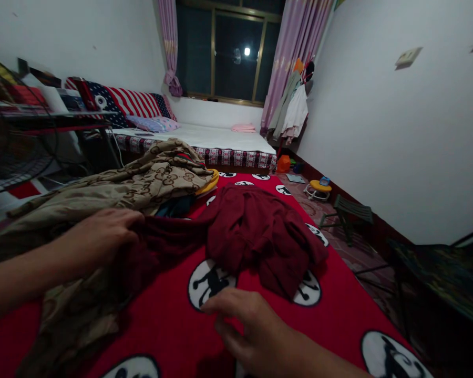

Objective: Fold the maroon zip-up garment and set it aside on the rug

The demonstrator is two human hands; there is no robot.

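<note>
A maroon garment [256, 226] lies crumpled on a red cloth [173, 315] with dark figures in white circles. One long part of it, perhaps a sleeve, stretches left to my left hand [104, 233], whose fingers are closed on it. My right hand [252, 325] hovers over the red cloth, nearer to me than the garment. Its fingers are bent but apart, and it holds nothing. Beyond my left hand is a heaped beige-brown patterned garment [153, 178], with a yellow piece of cloth [208, 182] at its right end.
A bed with a white sheet [205, 134] stands below the window. On the right are a dark folding stool [352, 210], a small yellow-topped stool [319, 186] and a dark camouflage-patterned chair [445, 273]. A cluttered table [74, 113] and a wire fan guard [19, 157] are at left.
</note>
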